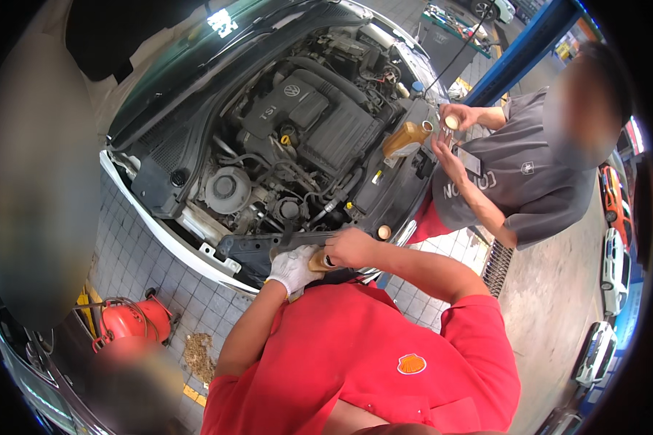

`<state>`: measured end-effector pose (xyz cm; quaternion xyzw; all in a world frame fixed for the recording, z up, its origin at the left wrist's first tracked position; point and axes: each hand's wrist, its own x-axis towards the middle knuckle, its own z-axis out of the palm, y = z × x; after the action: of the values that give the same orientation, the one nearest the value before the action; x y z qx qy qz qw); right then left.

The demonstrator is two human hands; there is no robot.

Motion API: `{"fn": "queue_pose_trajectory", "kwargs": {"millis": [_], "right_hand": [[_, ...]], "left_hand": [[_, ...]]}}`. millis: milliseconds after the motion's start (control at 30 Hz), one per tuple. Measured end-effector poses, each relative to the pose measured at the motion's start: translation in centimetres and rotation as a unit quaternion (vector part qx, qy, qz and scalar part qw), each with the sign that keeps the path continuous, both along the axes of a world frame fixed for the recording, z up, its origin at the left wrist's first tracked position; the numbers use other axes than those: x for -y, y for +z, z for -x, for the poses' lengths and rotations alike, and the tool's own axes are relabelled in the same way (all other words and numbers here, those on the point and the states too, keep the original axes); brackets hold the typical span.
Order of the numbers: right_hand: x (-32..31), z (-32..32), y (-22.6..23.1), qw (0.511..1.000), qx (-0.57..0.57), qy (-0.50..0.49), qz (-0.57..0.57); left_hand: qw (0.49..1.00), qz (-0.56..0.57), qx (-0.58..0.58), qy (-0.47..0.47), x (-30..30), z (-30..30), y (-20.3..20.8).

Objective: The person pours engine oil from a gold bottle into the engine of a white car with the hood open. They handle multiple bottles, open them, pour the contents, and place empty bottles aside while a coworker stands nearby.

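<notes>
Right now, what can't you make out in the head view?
In the head view:
Tan container: much of its body, hidden by the gloved left hand.
Right hand: whether its fingertips grip the container; too small to tell.
Red tank: lower part, blurred over.
White car at the top: cut off by the edge.

Head-worn fisheye, looking down, near, over engine (290,109).

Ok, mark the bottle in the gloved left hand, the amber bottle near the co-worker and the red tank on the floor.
Held bottle (316,262): head view, exposed side.
Amber bottle (405,141): head view, its body.
Red tank (129,322): head view, curved side.
</notes>
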<state>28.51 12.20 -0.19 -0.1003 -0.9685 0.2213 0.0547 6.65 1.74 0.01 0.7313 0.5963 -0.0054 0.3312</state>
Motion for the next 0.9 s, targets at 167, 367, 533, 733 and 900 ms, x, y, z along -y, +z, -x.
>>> {"fn": "queue_pose_trajectory", "kwargs": {"millis": [167,367,533,733,900], "right_hand": [[2.6,-1.5,-0.9,0.983,-0.059,-0.161,0.059],[1.2,1.2,0.4,0.974,0.197,-0.115,0.003],[1.3,3.3,-1.1,0.967,0.245,-0.059,-0.041],[0.8,0.8,-1.9,0.992,0.097,-0.077,-0.008],[2.1,-1.1,-4.7,0.987,-0.046,-0.140,0.069]], "left_hand": [[1.000,0.007,-0.008,0.022,-0.2,-0.4,0.3],[0.990,0.045,-0.133,-0.028,-1.4,-2.1,2.3],[0.964,0.085,-0.234,-0.091,-3.0,-4.9,2.8],[0.963,0.023,-0.249,-0.097,-2.3,-4.2,2.0],[0.968,0.033,-0.231,-0.093,-2.6,-4.1,2.0]]}}
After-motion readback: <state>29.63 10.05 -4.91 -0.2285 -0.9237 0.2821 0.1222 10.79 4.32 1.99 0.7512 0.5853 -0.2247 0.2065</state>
